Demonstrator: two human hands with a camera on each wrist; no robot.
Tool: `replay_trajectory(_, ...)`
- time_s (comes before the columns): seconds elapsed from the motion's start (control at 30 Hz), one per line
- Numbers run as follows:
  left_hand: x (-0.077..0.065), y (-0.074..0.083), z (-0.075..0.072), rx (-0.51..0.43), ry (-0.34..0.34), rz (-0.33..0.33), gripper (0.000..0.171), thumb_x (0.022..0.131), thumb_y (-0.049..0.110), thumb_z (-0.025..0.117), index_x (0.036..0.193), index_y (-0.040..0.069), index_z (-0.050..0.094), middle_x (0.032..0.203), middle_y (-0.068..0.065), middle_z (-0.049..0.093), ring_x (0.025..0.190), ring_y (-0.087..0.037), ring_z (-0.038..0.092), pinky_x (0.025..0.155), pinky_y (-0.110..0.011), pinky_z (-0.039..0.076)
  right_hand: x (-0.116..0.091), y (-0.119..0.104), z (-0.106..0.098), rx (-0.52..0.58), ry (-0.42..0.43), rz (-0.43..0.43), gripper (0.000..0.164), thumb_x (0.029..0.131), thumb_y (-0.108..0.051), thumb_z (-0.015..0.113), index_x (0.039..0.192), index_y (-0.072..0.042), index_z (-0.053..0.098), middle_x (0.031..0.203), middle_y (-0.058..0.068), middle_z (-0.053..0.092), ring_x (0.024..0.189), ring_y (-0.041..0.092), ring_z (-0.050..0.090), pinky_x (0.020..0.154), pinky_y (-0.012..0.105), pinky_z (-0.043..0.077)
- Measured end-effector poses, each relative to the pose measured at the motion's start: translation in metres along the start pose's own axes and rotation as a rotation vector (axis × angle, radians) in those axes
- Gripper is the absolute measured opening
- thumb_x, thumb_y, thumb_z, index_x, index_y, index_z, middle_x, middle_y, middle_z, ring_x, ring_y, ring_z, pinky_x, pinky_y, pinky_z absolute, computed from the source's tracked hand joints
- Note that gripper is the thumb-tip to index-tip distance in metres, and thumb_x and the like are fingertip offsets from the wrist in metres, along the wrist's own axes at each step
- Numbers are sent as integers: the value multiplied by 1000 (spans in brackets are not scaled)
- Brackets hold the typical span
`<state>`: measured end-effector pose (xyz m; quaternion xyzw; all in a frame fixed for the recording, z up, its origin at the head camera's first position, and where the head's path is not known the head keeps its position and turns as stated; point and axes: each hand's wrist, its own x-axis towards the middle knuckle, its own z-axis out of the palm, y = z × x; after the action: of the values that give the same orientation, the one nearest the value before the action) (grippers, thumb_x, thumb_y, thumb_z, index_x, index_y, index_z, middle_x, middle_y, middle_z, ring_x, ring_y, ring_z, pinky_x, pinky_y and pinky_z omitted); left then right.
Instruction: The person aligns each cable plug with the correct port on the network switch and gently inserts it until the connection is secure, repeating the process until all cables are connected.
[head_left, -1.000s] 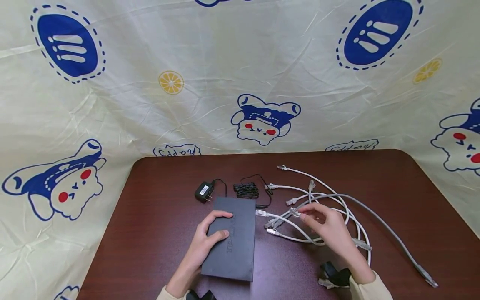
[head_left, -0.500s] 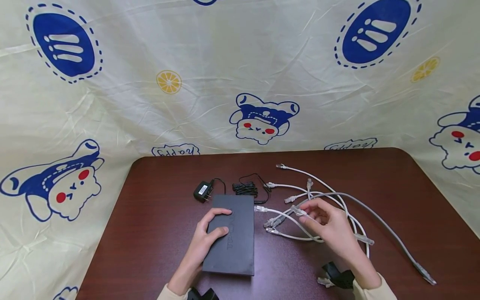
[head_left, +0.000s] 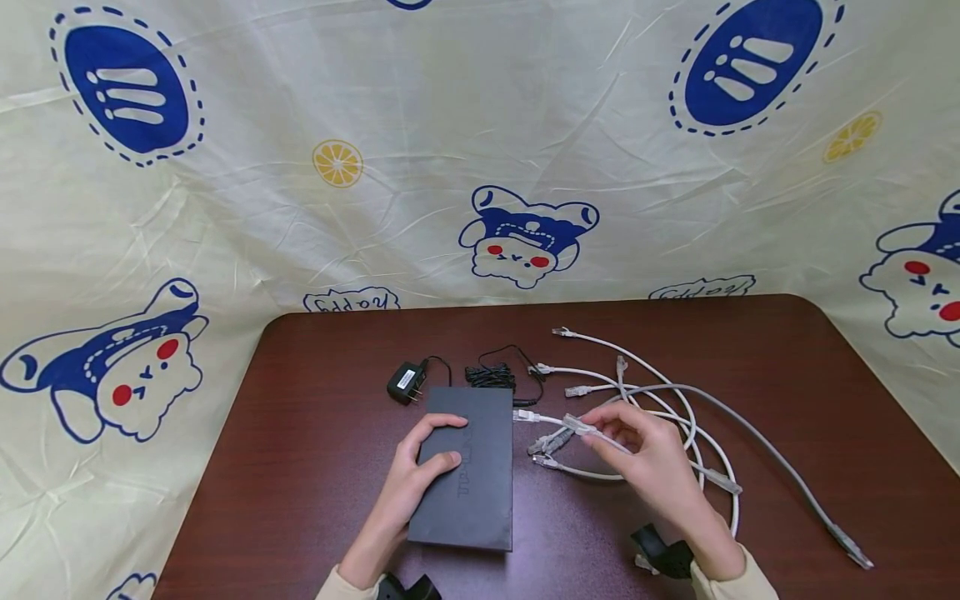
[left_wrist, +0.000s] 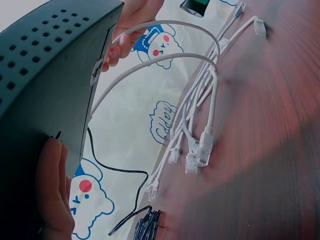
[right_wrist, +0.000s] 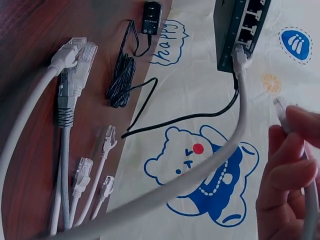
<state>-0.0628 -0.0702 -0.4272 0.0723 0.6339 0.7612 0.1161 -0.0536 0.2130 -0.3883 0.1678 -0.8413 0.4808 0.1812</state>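
My left hand (head_left: 408,475) grips a dark grey network switch (head_left: 480,521) by its left side, thumb and index finger on the top face. My right hand (head_left: 656,458) pinches the clear plug of a light ethernet cable (head_left: 576,426), pointing toward the switch's right side and apart from it. Another white ethernet cable (right_wrist: 242,75) is plugged into an end port of the switch; beside it, open ports (right_wrist: 250,21) show in the right wrist view. A thin black power cord (right_wrist: 182,118) runs up to the same end of the switch.
A black power adapter (head_left: 407,383) and its coiled cord (head_left: 491,377) lie behind the switch. Several loose white cables (head_left: 660,329) and a grey cable (head_left: 780,454) spread over the brown table (head_left: 315,433) at right. A printed cloth (head_left: 420,225) hangs behind.
My right hand has moved left with the plug, bringing it nearer the switch. The switch has shifted slightly, my left hand still gripping it.
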Motion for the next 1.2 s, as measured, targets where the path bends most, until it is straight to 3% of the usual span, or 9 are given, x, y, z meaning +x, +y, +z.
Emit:
replay_trajectory(0.23, 0, 1, 2, -15, -17, 2, 36, 86, 3, 60, 121, 9, 59, 112, -17, 53, 82, -23, 59, 65, -33, 51, 2, 2, 6, -40, -51, -116, 33, 70, 9, 78, 91, -15, 70, 87, -8, 60, 69, 5, 51, 56, 16, 43)
replay_trajectory(0.43, -2, 3, 4, -16, -23, -5, 36, 86, 2, 59, 122, 8, 59, 110, -17, 53, 78, -21, 60, 64, -33, 52, 2, 2, 14, -73, -82, -185, 32, 72, 4, 79, 94, -17, 70, 88, -11, 62, 69, 2, 52, 58, 16, 41)
replay_trajectory(0.7, -4, 6, 5, -27, -32, -7, 36, 86, 2, 58, 122, 7, 58, 111, -17, 52, 77, -22, 61, 63, -34, 52, 5, 4, 26, -98, 11, -332, 39, 62, 10, 81, 90, -14, 69, 84, -5, 63, 64, 6, 50, 57, 16, 39)
replay_trajectory(0.77, -4, 6, 5, -24, -30, -7, 36, 86, 2, 59, 122, 7, 58, 111, -17, 52, 78, -22, 60, 64, -34, 52, 5, 3, 27, -112, 8, -332, 38, 63, 10, 81, 90, -14, 69, 86, -4, 62, 65, 6, 51, 57, 16, 40)
replay_trajectory(0.87, -4, 6, 5, -19, -25, -4, 36, 86, 2, 59, 121, 8, 58, 113, -17, 52, 80, -23, 60, 65, -34, 52, 5, 0, 27, -135, -7, -321, 26, 71, 2, 79, 90, -14, 70, 88, -5, 60, 67, 5, 54, 57, 16, 42)
replay_trajectory(0.97, -4, 6, 5, -9, -20, 1, 36, 86, 2, 59, 121, 8, 59, 115, -16, 52, 83, -24, 59, 66, -34, 51, 5, -2, 29, -168, -8, -331, 5, 85, -18, 73, 89, -14, 71, 87, -6, 61, 66, 6, 56, 55, 16, 43)
replay_trajectory(1.1, -4, 6, 6, 2, -24, 7, 36, 85, 2, 60, 120, 8, 59, 113, -16, 53, 84, -24, 58, 67, -33, 51, 7, -2, 32, -225, 22, -377, 28, 95, -36, 58, 88, -13, 72, 85, -6, 62, 69, 9, 56, 56, 19, 41)
replay_trajectory(1.2, -4, 6, 6, 3, -33, 13, 36, 85, 3, 60, 120, 8, 59, 109, -17, 54, 83, -23, 59, 67, -33, 51, 8, -2, 33, -262, 43, -403, 32, 96, -38, 56, 87, -12, 72, 84, -5, 64, 73, 10, 56, 57, 22, 41)
